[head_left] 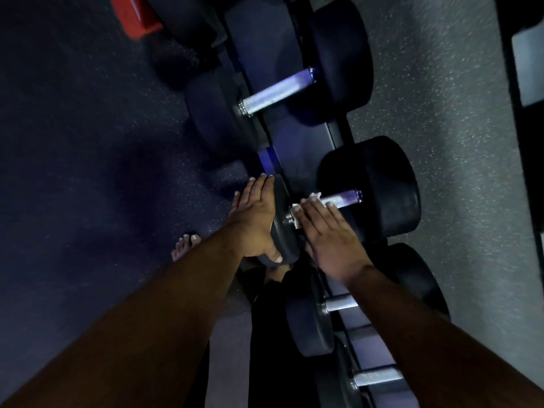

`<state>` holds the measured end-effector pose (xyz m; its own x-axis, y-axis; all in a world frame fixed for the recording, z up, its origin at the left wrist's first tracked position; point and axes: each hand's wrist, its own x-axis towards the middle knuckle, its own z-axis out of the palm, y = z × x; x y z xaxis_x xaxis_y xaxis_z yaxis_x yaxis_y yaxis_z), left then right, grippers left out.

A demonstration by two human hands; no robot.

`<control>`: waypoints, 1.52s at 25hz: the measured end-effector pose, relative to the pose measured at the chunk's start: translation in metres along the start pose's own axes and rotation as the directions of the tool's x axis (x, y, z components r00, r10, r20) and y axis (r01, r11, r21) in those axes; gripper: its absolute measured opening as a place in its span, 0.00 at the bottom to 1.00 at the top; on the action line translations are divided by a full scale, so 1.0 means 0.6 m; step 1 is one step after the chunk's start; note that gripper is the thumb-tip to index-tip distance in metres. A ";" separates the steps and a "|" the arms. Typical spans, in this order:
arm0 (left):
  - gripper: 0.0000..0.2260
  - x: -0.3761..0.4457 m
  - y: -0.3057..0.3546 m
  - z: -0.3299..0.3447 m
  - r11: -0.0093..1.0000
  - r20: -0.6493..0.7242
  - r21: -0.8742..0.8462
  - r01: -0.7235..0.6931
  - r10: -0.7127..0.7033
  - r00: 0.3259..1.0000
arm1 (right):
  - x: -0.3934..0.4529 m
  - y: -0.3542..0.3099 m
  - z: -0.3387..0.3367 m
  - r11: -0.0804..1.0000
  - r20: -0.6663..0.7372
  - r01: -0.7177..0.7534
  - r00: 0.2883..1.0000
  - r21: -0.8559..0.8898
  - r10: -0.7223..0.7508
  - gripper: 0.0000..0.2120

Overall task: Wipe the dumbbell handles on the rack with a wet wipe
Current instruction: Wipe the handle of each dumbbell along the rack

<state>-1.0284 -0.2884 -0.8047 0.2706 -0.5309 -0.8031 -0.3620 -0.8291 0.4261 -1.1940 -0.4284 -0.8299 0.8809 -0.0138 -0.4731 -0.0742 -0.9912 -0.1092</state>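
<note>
A dark rack (306,136) runs up the middle of the dim head view with several black dumbbells across it. My right hand (326,231) presses a white wet wipe (297,214) around the near end of the middle dumbbell's metal handle (341,199). My left hand (256,219) lies flat against that dumbbell's near black weight head (284,231), thumb hooked under its rim. The far head (379,187) sits to the right. Another dumbbell's bare handle (276,91) shows above. Two more handles (341,304) (376,376) lie below my right forearm.
Speckled rubber floor (441,142) lies right of the rack and dark floor (73,157) to the left. A red object (134,16) sits at the top left. My bare toes (185,245) show beside my left forearm. A second dark rack edge (527,83) lines the right side.
</note>
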 end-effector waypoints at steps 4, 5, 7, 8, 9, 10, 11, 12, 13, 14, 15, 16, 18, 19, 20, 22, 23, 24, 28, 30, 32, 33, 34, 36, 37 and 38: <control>0.74 0.000 -0.001 0.000 1.000 0.010 -0.006 -0.006 0.006 1.000 | 0.105 -0.010 -0.028 0.988 0.133 -0.137 0.980 -0.068 0.145 0.19; 0.74 -0.001 0.002 -0.002 1.000 0.010 -0.007 -0.007 0.007 1.000 | 0.109 -0.010 -0.032 0.989 0.149 -0.126 0.979 -0.079 0.137 0.19; 0.73 -0.003 0.001 -0.005 1.000 0.014 0.003 -0.010 0.010 1.000 | 0.069 0.000 -0.017 0.994 0.103 -0.102 0.989 -0.045 0.106 0.22; 0.73 0.000 -0.002 -0.003 1.000 0.011 0.008 -0.013 0.013 1.000 | 0.035 0.008 -0.012 0.995 0.059 -0.084 0.994 -0.060 0.088 0.25; 0.73 0.001 -0.004 -0.001 1.000 0.009 0.008 -0.013 0.013 1.000 | 0.013 0.015 -0.006 0.992 0.022 -0.080 0.996 -0.098 0.083 0.26; 0.73 0.000 -0.003 -0.001 1.000 0.008 0.010 -0.012 0.012 1.000 | 0.015 0.018 -0.007 0.989 0.020 -0.097 0.995 -0.112 0.099 0.25; 0.73 0.000 -0.003 -0.002 1.000 0.007 0.012 -0.013 0.012 1.000 | 0.039 0.018 -0.015 0.986 0.066 -0.130 0.988 -0.106 0.137 0.23; 0.73 0.000 -0.002 -0.002 1.000 0.006 0.016 -0.013 0.013 1.000 | 0.078 0.022 -0.026 0.978 0.068 -0.181 0.980 -0.104 0.189 0.22; 0.73 0.001 -0.001 -0.002 1.000 0.006 0.017 -0.013 0.013 1.000 | 0.107 0.024 -0.041 0.973 0.126 -0.207 0.967 -0.104 0.219 0.23; 0.73 0.000 0.000 -0.001 1.000 0.010 0.020 -0.014 0.014 1.000 | 0.115 0.023 -0.044 0.970 0.151 -0.211 0.962 -0.124 0.228 0.23; 0.73 0.000 0.000 -0.001 1.000 0.013 0.023 -0.017 0.017 1.000 | 0.107 0.025 -0.037 0.971 0.143 -0.199 0.965 -0.134 0.218 0.22; 0.73 0.001 -0.001 -0.001 1.000 0.010 0.024 -0.019 0.019 1.000 | 0.079 0.030 -0.018 0.976 0.130 -0.175 0.973 -0.127 0.191 0.22; 0.73 0.003 -0.005 0.000 1.000 0.000 0.023 -0.017 0.017 1.000 | 0.010 0.031 -0.003 0.978 0.022 -0.133 0.990 -0.158 0.138 0.27; 0.73 0.003 -0.006 0.000 1.000 -0.001 0.020 -0.017 0.017 1.000 | 0.004 0.033 -0.004 0.975 -0.007 -0.120 0.993 -0.188 0.120 0.29; 0.73 0.002 -0.006 0.001 1.000 0.003 0.019 -0.019 0.019 1.000 | 0.023 0.036 -0.012 0.972 0.003 -0.124 0.992 -0.200 0.127 0.29; 0.73 0.002 -0.005 0.000 1.000 0.009 0.019 -0.023 0.023 1.000 | 0.097 0.048 -0.045 0.981 0.070 -0.100 0.991 -0.165 0.113 0.28; 0.73 0.003 -0.004 0.000 1.000 0.011 0.020 -0.023 0.023 1.000 | 0.114 0.050 -0.061 0.982 0.154 -0.080 0.982 -0.172 0.107 0.28; 0.74 0.003 -0.003 0.000 1.000 0.009 0.019 -0.020 0.020 1.000 | 0.113 0.050 -0.059 0.978 0.150 -0.062 0.984 -0.201 0.093 0.27; 0.74 0.003 -0.004 0.002 1.000 -0.003 0.025 -0.010 0.010 1.000 | 0.029 0.022 0.003 0.970 -0.013 0.014 1.000 -0.242 -0.018 0.26; 0.74 0.005 -0.004 0.002 1.000 -0.002 0.017 -0.013 0.013 1.000 | 0.040 0.002 0.017 0.972 -0.024 0.047 0.998 -0.231 -0.054 0.28; 0.74 0.004 -0.002 0.001 1.000 0.002 0.005 -0.013 0.013 1.000 | 0.074 -0.010 0.007 0.983 0.009 0.012 1.000 -0.182 -0.010 0.29; 0.74 0.003 -0.002 0.000 1.000 -0.001 -0.004 -0.011 0.011 1.000 | 0.075 -0.012 0.009 0.989 -0.003 0.016 1.000 -0.150 -0.017 0.29; 0.74 0.002 -0.002 0.000 1.000 -0.003 -0.012 -0.009 0.008 1.000 | 0.060 -0.019 0.011 0.992 -0.030 0.040 0.999 -0.120 -0.044 0.28; 0.74 0.002 -0.002 0.001 1.000 -0.009 -0.019 -0.015 0.015 1.000 | 0.013 -0.021 0.030 0.993 -0.124 0.121 0.985 -0.001 -0.121 0.26; 0.74 0.003 -0.004 0.002 1.000 -0.011 -0.022 -0.020 0.020 1.000 | -0.017 -0.020 0.039 0.990 -0.140 0.116 0.985 0.076 -0.105 0.24; 0.74 0.003 -0.006 0.002 0.999 -0.012 -0.027 -0.028 0.027 1.000 | -0.047 -0.019 0.044 0.984 -0.137 0.032 0.991 0.175 -0.008 0.22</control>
<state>-1.0277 -0.2862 -0.8083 0.2716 -0.5556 -0.7859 -0.3452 -0.8185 0.4593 -1.2305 -0.4132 -0.8382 0.9371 -0.0235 -0.3484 -0.1263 -0.9530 -0.2755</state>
